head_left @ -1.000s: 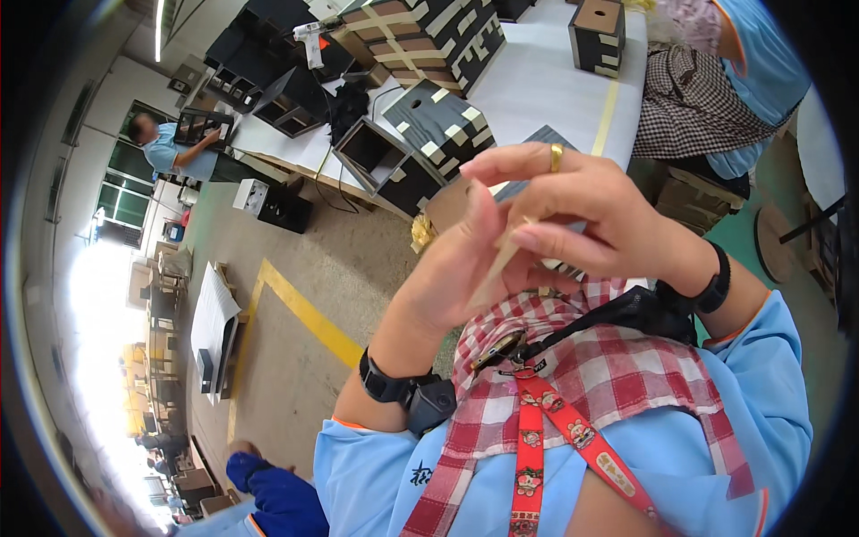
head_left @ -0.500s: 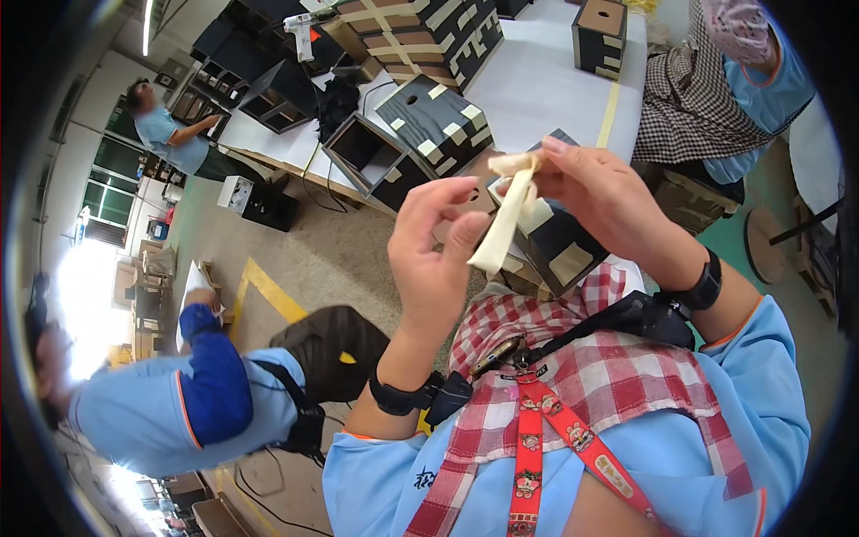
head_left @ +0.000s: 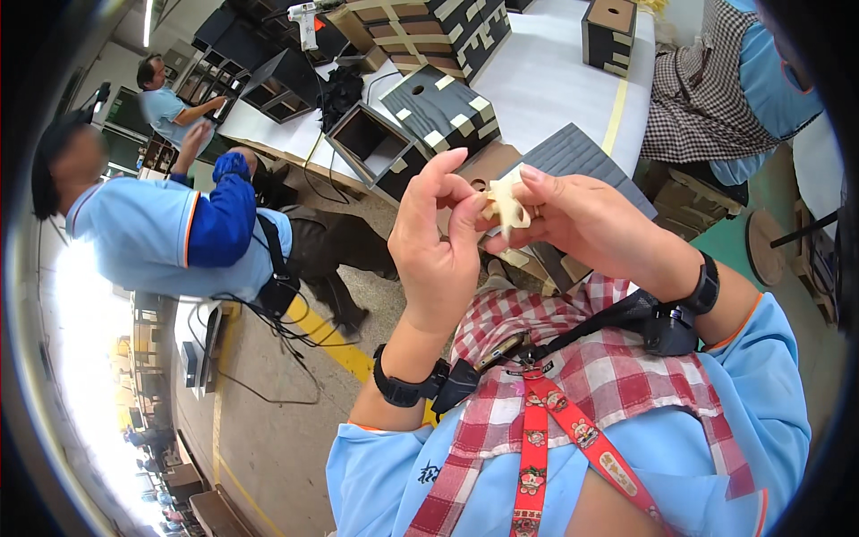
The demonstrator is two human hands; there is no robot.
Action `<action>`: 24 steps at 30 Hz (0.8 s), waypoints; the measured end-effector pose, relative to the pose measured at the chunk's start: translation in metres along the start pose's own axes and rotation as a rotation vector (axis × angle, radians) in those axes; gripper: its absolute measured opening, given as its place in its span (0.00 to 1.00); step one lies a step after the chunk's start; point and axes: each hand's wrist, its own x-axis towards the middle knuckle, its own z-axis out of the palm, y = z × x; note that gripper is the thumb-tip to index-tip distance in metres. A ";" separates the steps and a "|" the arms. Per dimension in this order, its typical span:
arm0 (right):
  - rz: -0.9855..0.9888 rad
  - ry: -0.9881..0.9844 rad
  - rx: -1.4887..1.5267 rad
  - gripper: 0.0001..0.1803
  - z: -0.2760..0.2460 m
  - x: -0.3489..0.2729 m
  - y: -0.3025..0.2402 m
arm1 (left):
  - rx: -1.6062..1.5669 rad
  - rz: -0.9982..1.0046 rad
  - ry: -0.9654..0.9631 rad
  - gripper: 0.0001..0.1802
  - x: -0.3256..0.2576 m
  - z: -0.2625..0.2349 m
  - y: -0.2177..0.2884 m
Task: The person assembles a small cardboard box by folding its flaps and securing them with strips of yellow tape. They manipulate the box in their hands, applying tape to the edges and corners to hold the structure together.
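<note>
A crumpled strip of cream-coloured tape (head_left: 510, 204) is stretched between my two hands, in front of my chest. My left hand (head_left: 437, 234) pinches its left end between thumb and index finger, the other fingers curled loosely. The right end is gripped by my right hand (head_left: 595, 213), thumb on top and fingers beneath. Behind and below my hands is a dark wood-grained box (head_left: 582, 159), partly hidden by them. Just left of it lies a brown board (head_left: 490, 166) with a round hole, also partly covered.
On the white table (head_left: 555, 85) stand an open-fronted black box (head_left: 369, 141), a taped black box (head_left: 443, 109), a tall box stack (head_left: 429, 31) and another box (head_left: 608, 36). A white glue gun (head_left: 306, 20) lies behind. People are at left (head_left: 148, 224), far left (head_left: 170, 109) and right (head_left: 707, 85).
The tape strip, hanging long from my right hand before, is now bunched and held by both hands. The dark box below shows a different, wood-grained face. The person at left has moved farther up the view.
</note>
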 end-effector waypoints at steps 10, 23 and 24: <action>0.109 -0.069 0.018 0.29 0.007 -0.009 -0.006 | 0.323 0.330 -0.118 0.13 0.006 -0.023 -0.007; -0.604 0.535 -1.236 0.13 -0.069 -0.057 -0.022 | 0.608 -0.459 0.228 0.09 -0.040 -0.092 -0.243; -0.604 0.601 -1.238 0.13 -0.074 -0.060 -0.018 | 0.679 -0.448 0.183 0.07 -0.040 -0.080 -0.243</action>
